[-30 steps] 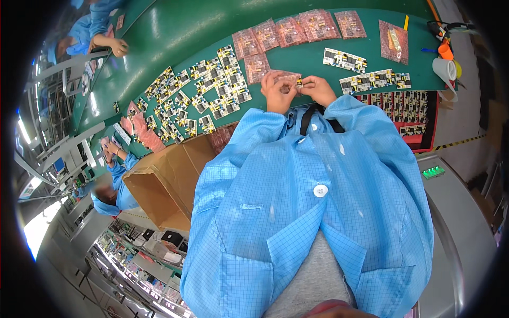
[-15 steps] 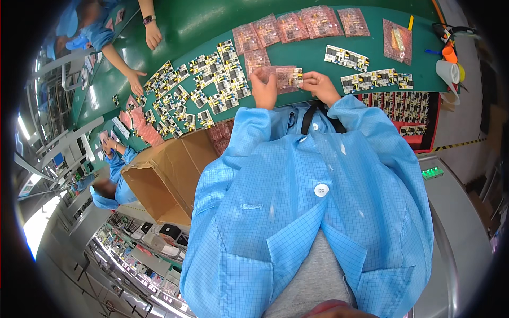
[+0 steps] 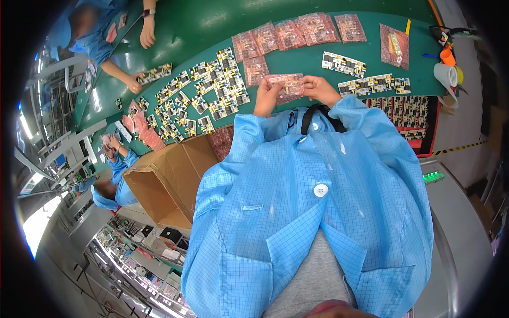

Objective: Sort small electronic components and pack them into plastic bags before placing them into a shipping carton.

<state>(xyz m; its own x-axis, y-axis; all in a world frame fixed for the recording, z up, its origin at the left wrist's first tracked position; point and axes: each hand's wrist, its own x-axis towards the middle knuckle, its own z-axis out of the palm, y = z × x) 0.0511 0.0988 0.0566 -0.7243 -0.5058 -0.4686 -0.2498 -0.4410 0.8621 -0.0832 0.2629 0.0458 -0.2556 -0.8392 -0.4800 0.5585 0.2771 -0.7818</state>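
Observation:
A pink bubble-wrap bag (image 3: pixel 289 88) with a circuit board inside is held up between my hands at the near edge of the green table (image 3: pixel 297 58). My left hand (image 3: pixel 268 97) pinches the bag's left end, thumb on top. At its right end, the fingers of my right hand (image 3: pixel 322 90) close on the bag's edge. Just beyond my left hand lies another bagged board (image 3: pixel 256 70). A row of bagged boards (image 3: pixel 318 28) runs along the far side. Bare circuit boards (image 3: pixel 366 85) lie right of my right hand, with one longer board strip (image 3: pixel 343 64) behind them.
Many bare boards (image 3: pixel 222 85) cover the table to the left. An open cardboard box (image 3: pixel 175 169) stands at the near left. A red tray of boards (image 3: pixel 397 111) sits at the right, below a white cup (image 3: pixel 445 74). A co-worker's hand (image 3: pixel 132 84) grips a board strip.
The board that stuck out of the bag's right end is now inside it. My right hand has moved onto the bag's edge. The co-worker at left has picked up a board strip.

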